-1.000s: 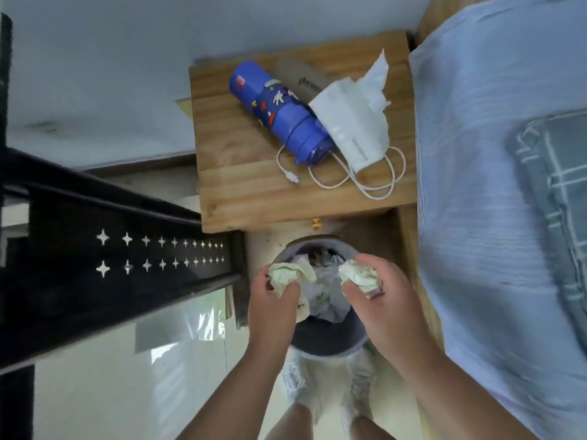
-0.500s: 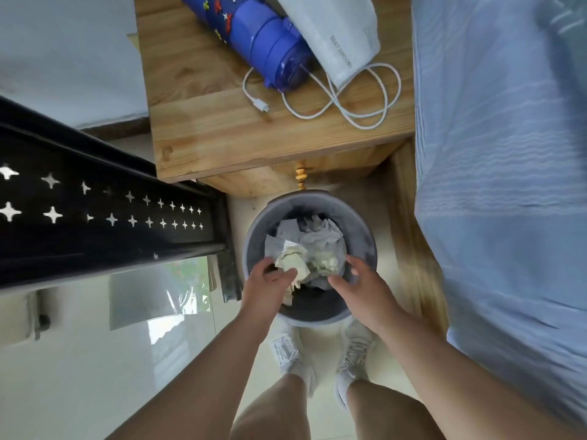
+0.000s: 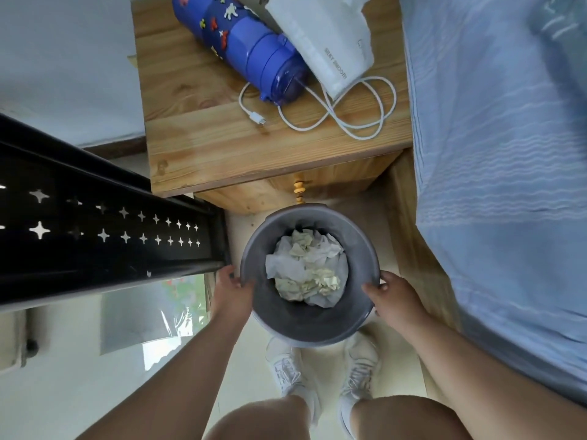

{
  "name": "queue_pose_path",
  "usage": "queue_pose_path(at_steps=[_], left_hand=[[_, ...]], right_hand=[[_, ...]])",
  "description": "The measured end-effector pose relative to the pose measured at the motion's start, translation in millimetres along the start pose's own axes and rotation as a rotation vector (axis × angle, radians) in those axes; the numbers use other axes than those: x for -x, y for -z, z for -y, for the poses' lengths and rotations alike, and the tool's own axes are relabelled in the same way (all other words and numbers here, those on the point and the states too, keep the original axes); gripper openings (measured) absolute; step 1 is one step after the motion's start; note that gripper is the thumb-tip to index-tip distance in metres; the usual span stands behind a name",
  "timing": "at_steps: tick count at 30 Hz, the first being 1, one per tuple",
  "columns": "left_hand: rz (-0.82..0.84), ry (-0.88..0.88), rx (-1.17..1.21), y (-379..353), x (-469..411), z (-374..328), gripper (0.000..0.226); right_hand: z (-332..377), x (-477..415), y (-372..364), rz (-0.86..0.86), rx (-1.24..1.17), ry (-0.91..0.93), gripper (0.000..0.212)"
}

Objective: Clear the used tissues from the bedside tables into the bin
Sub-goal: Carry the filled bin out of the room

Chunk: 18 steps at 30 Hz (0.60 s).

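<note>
Running down the right side, a blue bed [image 3: 508,154] is bordering a wooden bedside table [image 3: 222,147]. Round grey bin [image 3: 360,249] is sitting just in front of the table, holding crumpled tissues [image 3: 305,265], white and yellowish, piled at the bottom. Left hand [image 3: 232,290] is clutching the bin's left rim and right hand [image 3: 394,296] the right rim. Tissues are lying loose between both hands, touching neither. Blue bottle [image 3: 247,42], tissue pack [image 3: 327,42] and white cable [image 3: 349,117] are lying on the table.

Pale glossy floor [image 3: 63,401] catching daylight, white wall [image 3: 63,58] behind a wooden bench [image 3: 206,147], black metal panel [image 3: 95,258] with star cut-outs at left, light-blue striped bed [image 3: 508,185] on a wooden frame [image 3: 413,249] at right.
</note>
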<state>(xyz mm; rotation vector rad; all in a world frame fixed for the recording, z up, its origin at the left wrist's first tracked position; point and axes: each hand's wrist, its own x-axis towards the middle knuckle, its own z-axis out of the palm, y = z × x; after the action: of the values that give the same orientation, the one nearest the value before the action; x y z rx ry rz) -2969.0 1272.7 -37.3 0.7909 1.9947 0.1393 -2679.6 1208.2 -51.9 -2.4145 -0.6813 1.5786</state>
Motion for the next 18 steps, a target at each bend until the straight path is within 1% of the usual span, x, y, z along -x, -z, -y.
queue_pose_path(at_steps=[2,5,7,10,13,14,18], left_hand=[[0.094,0.038,0.029,-3.0,-5.7,-0.3,0.054],[0.130,0.035,0.023,-1.3,-3.0,-1.4,0.039],[0.145,0.033,0.059,4.7,12.1,-4.7,0.035],[0.138,0.048,0.111,22.3,54.5,-12.3,0.030],[0.096,0.066,0.153,53.6,108.7,-22.5,0.031],[0.089,0.071,0.163,66.5,127.3,-26.8,0.031],[0.112,0.082,0.228,123.0,210.7,-56.0,0.034]], right_hand=[[-0.1,-5.3,-2.0,0.019,-0.067,-0.027,0.015],[3.9,-1.2,1.5,-0.001,-0.053,0.003,0.013],[9.0,13.6,10.0,-0.041,-0.008,0.033,0.013],[21.8,53.1,27.7,-0.078,0.053,0.060,0.012],[37.9,107.8,50.2,-0.065,0.177,0.130,0.004],[43.3,127.5,59.0,-0.052,0.205,0.147,0.005],[73.1,208.5,102.7,-0.016,0.221,0.217,0.007]])
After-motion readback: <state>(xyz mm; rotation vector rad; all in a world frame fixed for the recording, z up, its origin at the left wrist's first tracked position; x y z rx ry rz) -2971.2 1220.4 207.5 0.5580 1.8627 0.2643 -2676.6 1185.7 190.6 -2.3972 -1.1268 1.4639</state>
